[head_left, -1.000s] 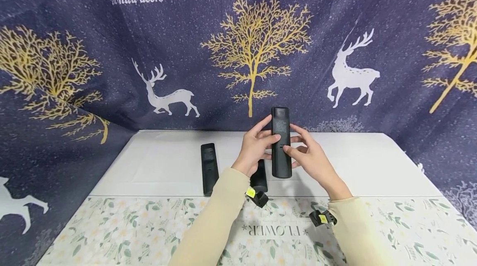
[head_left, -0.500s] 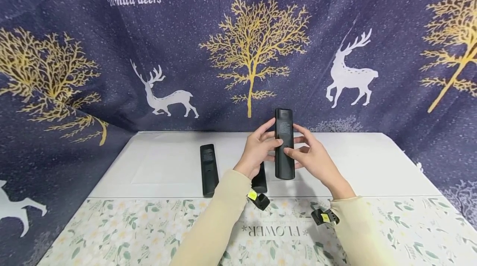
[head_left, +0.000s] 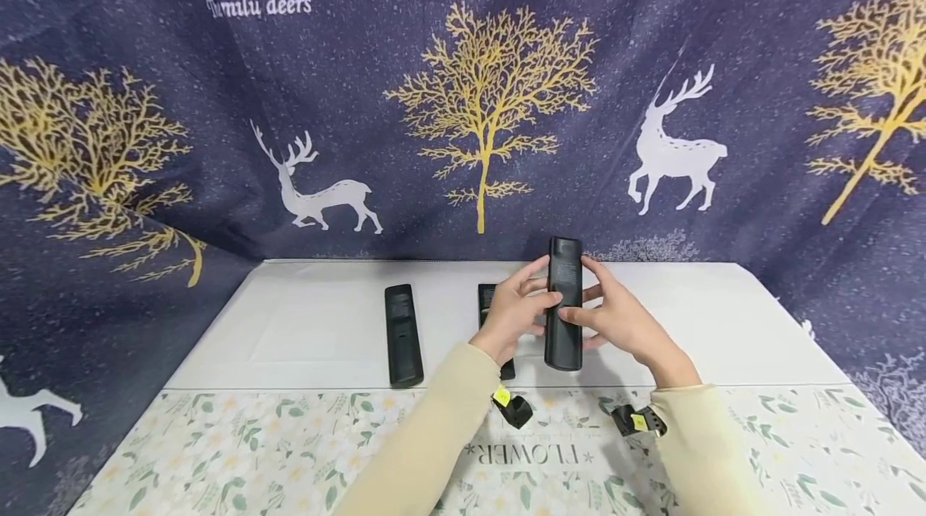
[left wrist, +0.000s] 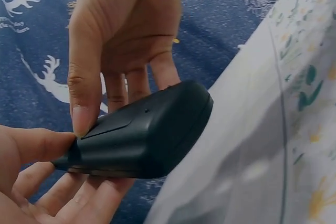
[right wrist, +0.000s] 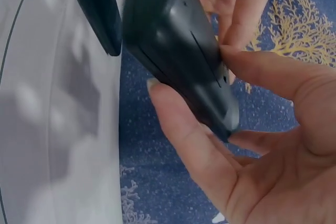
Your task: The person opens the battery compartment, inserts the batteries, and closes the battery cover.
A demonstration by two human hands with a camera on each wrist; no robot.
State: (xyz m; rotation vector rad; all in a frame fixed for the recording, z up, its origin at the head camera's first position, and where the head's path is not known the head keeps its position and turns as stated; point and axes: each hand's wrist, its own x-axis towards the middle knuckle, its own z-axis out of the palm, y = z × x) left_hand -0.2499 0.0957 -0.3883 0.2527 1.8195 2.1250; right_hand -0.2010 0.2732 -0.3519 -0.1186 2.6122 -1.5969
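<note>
A black remote control (head_left: 563, 347) is held upright above the white tabletop, its back with small print and a battery cover facing me. My left hand (head_left: 512, 319) grips its left edge, thumb on the back and fingers behind. From the right, my right hand (head_left: 631, 325) grips the other edge, its thumb pressing near the battery cover. In the left wrist view the remote's end (left wrist: 157, 135) shows the cover's seam, and the cover looks closed. Both hands also meet on the remote (right wrist: 173, 40) in the right wrist view.
A second black remote (head_left: 403, 339) lies back up on the white tabletop (head_left: 311, 331) to the left. A third remote (head_left: 508, 370) lies partly hidden behind my left hand. A floral cloth (head_left: 246, 452) covers the near side; a dark blue deer-print curtain (head_left: 347, 82) hangs behind.
Both hands have moved the held remote slightly right and lower, keeping their grip. More of the third remote shows behind my left hand.
</note>
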